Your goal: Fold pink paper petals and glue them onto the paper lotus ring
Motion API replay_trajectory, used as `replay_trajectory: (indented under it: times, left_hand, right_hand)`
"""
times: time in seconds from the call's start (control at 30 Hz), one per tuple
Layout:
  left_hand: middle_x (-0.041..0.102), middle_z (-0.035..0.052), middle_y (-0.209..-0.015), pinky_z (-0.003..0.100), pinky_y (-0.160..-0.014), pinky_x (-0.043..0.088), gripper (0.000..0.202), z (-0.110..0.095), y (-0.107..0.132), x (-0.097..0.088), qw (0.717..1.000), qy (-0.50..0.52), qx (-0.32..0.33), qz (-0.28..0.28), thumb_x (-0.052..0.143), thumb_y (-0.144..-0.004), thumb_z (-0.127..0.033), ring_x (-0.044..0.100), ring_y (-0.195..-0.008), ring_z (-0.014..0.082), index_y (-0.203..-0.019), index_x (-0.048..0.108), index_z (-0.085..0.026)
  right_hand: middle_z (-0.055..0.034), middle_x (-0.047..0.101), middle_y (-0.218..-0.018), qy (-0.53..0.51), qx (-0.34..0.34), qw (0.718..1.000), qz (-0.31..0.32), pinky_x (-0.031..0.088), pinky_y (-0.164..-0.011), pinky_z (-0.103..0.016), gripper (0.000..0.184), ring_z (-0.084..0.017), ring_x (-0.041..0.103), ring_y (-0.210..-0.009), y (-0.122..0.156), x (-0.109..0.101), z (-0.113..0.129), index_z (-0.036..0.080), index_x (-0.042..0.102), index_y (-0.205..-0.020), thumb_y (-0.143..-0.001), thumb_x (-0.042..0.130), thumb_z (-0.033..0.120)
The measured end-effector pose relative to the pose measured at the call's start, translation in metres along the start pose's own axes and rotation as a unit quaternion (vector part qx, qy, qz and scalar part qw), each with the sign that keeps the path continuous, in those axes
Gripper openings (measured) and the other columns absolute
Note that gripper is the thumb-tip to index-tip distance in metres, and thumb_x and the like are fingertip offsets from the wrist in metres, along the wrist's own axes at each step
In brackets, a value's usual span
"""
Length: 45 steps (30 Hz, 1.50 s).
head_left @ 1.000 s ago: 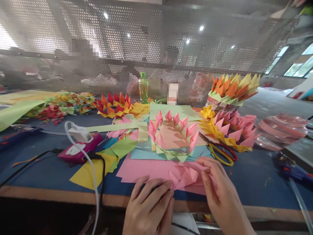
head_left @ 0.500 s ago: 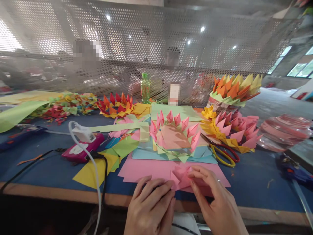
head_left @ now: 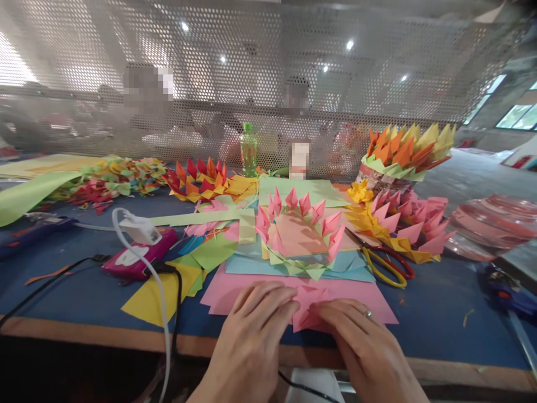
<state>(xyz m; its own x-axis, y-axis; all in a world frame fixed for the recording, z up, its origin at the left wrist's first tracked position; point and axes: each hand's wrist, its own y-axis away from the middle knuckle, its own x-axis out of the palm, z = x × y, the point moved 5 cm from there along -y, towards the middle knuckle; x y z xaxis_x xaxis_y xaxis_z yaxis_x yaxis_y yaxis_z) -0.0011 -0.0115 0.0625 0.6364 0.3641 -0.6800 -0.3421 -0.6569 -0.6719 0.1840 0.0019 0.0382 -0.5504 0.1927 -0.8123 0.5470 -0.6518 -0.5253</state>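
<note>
1 pink ppr (head_left: 305,314) btwn L hand (head_left: 257,324), R hand (head_left: 364,338)

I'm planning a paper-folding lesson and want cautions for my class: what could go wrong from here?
The folded pink paper showing between the left hand and right hand could crease crookedly if it slides.

The pink-pointed ring stands just beyond the hands, so a forward reach might knock it.

The white cable crosses the yellow paper and hangs off the table, so an arm might snag it.
</note>
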Motion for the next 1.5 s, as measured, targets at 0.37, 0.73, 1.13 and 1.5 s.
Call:
replay_trajectory:
  times: [0.37, 0.73, 1.13, 1.5]
  left_hand:
    - [0.069, 0.0085, -0.129, 0.045, -0.099, 0.057, 0.044, 0.007, -0.005, 0.018, 0.990, -0.009, -0.074, 0.123, 0.039, -0.096, -0.006, 0.066, -0.115, 0.0235, -0.135, 0.052, -0.020]
    - [0.072, 0.0049, -0.119, 0.036, -0.096, 0.056, 0.037, -0.005, 0.001, 0.011, 0.994, 0.014, -0.051, 0.092, 0.041, -0.091, -0.004, 0.068, -0.108, 0.0204, -0.114, 0.064, -0.021]
    - [0.077, 0.0005, -0.112, 0.030, -0.119, 0.033, 0.030, -0.018, 0.022, 0.011, 0.998, -0.063, 0.000, 0.022, 0.047, -0.106, -0.038, 0.070, -0.105, 0.0152, -0.115, 0.070, -0.020]
    - [0.079, 0.0039, -0.106, 0.031, -0.115, 0.042, 0.027, -0.026, 0.026, 0.015, 0.993, -0.083, 0.060, -0.056, 0.051, -0.099, -0.006, 0.073, -0.105, 0.0160, -0.102, 0.076, -0.016]
  right_hand:
    - [-0.0032, 0.078, -0.112, -0.053, -0.043, 0.997, -0.020, 0.059, -0.093, -0.024, 0.054, -0.015, 0.073, -0.105, -0.010, -0.009, 0.010, 0.020, 0.071, -0.110, -0.076, 0.041, -0.008]
    - [-0.0073, 0.071, -0.124, 0.041, -0.032, 0.998, 0.023, 0.059, -0.092, -0.036, 0.048, -0.024, 0.067, -0.110, -0.005, -0.006, 0.001, 0.024, 0.073, -0.111, -0.080, 0.048, -0.003]
    - [-0.0107, 0.065, -0.134, 0.050, 0.032, 0.997, -0.056, 0.055, -0.099, -0.034, 0.049, -0.022, 0.063, -0.122, 0.012, -0.009, -0.002, 0.019, 0.051, -0.145, -0.097, 0.047, 0.011]
    - [-0.0066, 0.071, -0.127, -0.005, -0.016, 0.999, 0.028, 0.052, -0.102, -0.027, 0.053, -0.017, 0.063, -0.118, 0.009, 0.000, 0.006, 0.013, 0.046, -0.147, -0.097, 0.039, 0.002]
